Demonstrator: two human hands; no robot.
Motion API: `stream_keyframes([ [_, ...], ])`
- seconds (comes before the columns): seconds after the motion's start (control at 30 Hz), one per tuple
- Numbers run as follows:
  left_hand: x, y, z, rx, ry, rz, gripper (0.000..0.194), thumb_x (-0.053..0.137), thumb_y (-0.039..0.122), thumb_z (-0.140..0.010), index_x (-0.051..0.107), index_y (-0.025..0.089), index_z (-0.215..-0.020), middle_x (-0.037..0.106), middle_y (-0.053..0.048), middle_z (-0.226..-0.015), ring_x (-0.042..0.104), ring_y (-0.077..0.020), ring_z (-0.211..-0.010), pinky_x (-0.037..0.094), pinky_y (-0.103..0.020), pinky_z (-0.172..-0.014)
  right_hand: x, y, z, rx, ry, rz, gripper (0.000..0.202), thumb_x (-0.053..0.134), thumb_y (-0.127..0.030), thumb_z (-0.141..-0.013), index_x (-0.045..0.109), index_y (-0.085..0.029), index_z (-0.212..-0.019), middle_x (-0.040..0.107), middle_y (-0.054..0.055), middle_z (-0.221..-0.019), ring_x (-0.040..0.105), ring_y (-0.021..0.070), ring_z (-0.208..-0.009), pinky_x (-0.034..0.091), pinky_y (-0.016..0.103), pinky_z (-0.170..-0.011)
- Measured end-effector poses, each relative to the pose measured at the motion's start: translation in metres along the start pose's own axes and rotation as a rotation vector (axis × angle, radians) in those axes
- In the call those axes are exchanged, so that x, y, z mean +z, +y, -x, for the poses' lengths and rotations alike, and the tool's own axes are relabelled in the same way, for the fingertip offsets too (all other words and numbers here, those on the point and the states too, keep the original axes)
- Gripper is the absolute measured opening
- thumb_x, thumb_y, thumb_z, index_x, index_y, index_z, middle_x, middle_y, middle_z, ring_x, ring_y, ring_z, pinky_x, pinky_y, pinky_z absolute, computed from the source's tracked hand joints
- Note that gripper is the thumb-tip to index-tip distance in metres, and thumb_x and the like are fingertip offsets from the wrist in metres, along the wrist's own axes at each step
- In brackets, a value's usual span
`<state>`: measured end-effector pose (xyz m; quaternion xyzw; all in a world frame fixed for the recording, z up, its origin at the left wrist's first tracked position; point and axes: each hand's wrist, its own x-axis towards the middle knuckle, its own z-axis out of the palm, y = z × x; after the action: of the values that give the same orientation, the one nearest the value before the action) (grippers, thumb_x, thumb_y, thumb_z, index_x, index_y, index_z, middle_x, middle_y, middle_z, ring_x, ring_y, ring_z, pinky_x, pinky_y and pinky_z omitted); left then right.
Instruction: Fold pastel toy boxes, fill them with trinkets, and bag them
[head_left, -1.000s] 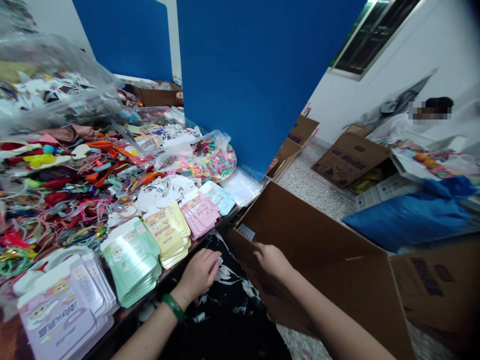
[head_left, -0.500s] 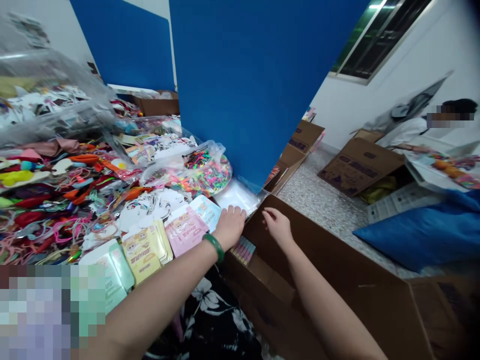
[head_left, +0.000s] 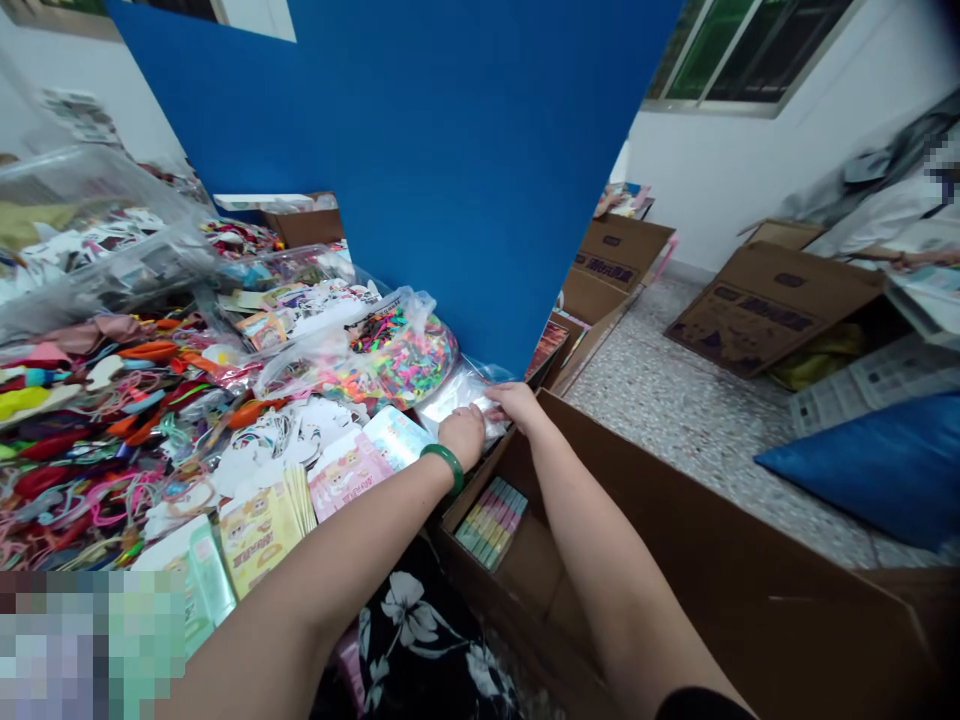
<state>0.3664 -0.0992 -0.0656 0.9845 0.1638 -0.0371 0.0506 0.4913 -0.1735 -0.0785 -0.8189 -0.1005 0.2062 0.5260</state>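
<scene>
A stack of clear plastic bags [head_left: 444,400] lies at the table edge beside the blue panel. My left hand [head_left: 463,437], with a green bangle on its wrist, rests on the near side of the bags, fingers curled in. From the right, my right hand [head_left: 516,405] pinches the bags' edge between thumb and fingers. Close to my left hand stand flat printed packets: blue [head_left: 397,437], pink [head_left: 351,474], yellow [head_left: 259,530] and green [head_left: 206,575]. Below my right forearm, an open cardboard box [head_left: 645,500] holds a block of small pastel boxes [head_left: 491,522].
Piles of colourful corded pieces [head_left: 112,420] and a bag of bright small parts [head_left: 412,360] cover the table's left. A tall blue panel [head_left: 420,180] rises behind. More cartons [head_left: 772,310], a blue sack [head_left: 870,450] and another person [head_left: 877,215] are to the right.
My right hand has moved from above the box to the plastic bags, close to my left hand. My left hand's fingers have curled. The view has shifted, exposing more of the pastel boxes.
</scene>
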Motion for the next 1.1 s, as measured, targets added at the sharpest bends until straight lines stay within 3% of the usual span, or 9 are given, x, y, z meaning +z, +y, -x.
stream_keyframes([
  [0.1,-0.003,-0.008,-0.006,0.043,-0.015,0.02,0.033,0.057,0.031,-0.091,0.055,0.015,-0.119,0.061,-0.009,-0.115,0.063,-0.021,-0.095,0.055,-0.04,-0.08,-0.024,0.024,0.02,0.177,0.007,0.108,0.029,0.053,-0.037,-0.093,0.059,-0.014,-0.11,0.062,0.007,-0.105,0.062,0.0157,-0.087,0.054,0.034,-0.075],
  [0.17,-0.006,-0.012,-0.008,0.059,-0.019,0.025,0.032,0.057,0.031,-0.091,0.056,0.015,-0.118,0.061,-0.009,-0.114,0.063,-0.0206,-0.094,0.055,-0.04,-0.079,-0.026,0.042,0.034,0.274,-0.019,0.149,0.03,0.053,-0.039,-0.092,0.06,-0.014,-0.107,0.063,0.007,-0.1,0.062,0.0144,-0.082,0.054,0.032,-0.072],
  [0.27,-0.012,-0.019,-0.011,0.079,-0.019,0.026,0.031,0.057,0.032,-0.091,0.056,0.015,-0.117,0.062,-0.009,-0.113,0.063,-0.0206,-0.095,0.055,-0.04,-0.08,-0.006,0.059,0.042,0.37,-0.099,0.153,0.031,0.053,-0.04,-0.092,0.06,-0.012,-0.103,0.064,0.005,-0.092,0.062,0.0125,-0.074,0.054,0.029,-0.065],
  [0.37,-0.022,-0.025,-0.013,0.092,-0.013,0.022,0.031,0.057,0.032,-0.091,0.056,0.015,-0.116,0.062,-0.008,-0.114,0.063,-0.0209,-0.095,0.054,-0.041,-0.081,0.018,0.057,0.034,0.393,-0.143,0.126,0.029,0.054,-0.037,-0.092,0.059,-0.013,-0.108,0.063,0.006,-0.098,0.063,0.0137,-0.079,0.055,0.03,-0.068],
  [0.57,-0.037,-0.034,-0.014,0.084,0.01,0.018,0.029,0.057,0.031,-0.091,0.057,0.015,-0.115,0.062,-0.008,-0.112,0.063,-0.0203,-0.094,0.054,-0.04,-0.08,0.031,0.042,0.018,0.338,-0.161,0.081,0.03,0.054,-0.034,-0.092,0.057,-0.014,-0.114,0.061,0.008,-0.108,0.062,0.0163,-0.088,0.055,0.034,-0.075],
  [0.73,-0.025,-0.026,-0.009,0.089,0.012,0.026,0.029,0.057,0.031,-0.091,0.057,0.015,-0.115,0.062,-0.008,-0.111,0.063,-0.02,-0.093,0.055,-0.04,-0.079,0.037,0.049,0.02,0.275,-0.144,0.064,0.03,0.054,-0.035,-0.092,0.057,-0.015,-0.115,0.061,0.008,-0.11,0.062,0.017,-0.09,0.054,0.036,-0.077],
  [0.87,-0.016,-0.011,-0.002,0.081,0.015,0.028,0.033,0.055,0.033,-0.091,0.055,0.015,-0.118,0.062,-0.009,-0.112,0.064,-0.0197,-0.092,0.055,-0.039,-0.078,0.029,0.047,0.018,0.197,-0.075,0.071,0.03,0.055,-0.034,-0.092,0.057,-0.015,-0.114,0.061,0.008,-0.11,0.062,0.0172,-0.091,0.054,0.036,-0.077],
  [1.0,-0.02,-0.002,0.012,0.085,0.038,0.044,0.065,0.059,0.051,-0.084,0.043,0.012,-0.134,0.06,-0.017,-0.115,0.063,-0.028,-0.095,0.053,-0.041,-0.076,0.009,0.028,0.01,0.071,0.064,0.102,0.029,0.055,-0.036,-0.091,0.059,-0.013,-0.109,0.063,0.006,-0.103,0.063,0.0161,-0.084,0.054,0.033,-0.072],
  [1.1,-0.023,0.004,0.043,0.127,0.092,0.058,0.08,0.065,0.05,-0.08,0.031,0.013,-0.142,0.048,-0.023,-0.132,0.052,-0.0389,-0.111,0.048,-0.046,-0.083,-0.007,0.016,0.004,-0.035,0.149,0.136,0.034,0.04,-0.038,-0.096,0.056,-0.014,-0.114,0.066,0.005,-0.098,0.065,0.0124,-0.076,0.053,0.025,-0.067],
])
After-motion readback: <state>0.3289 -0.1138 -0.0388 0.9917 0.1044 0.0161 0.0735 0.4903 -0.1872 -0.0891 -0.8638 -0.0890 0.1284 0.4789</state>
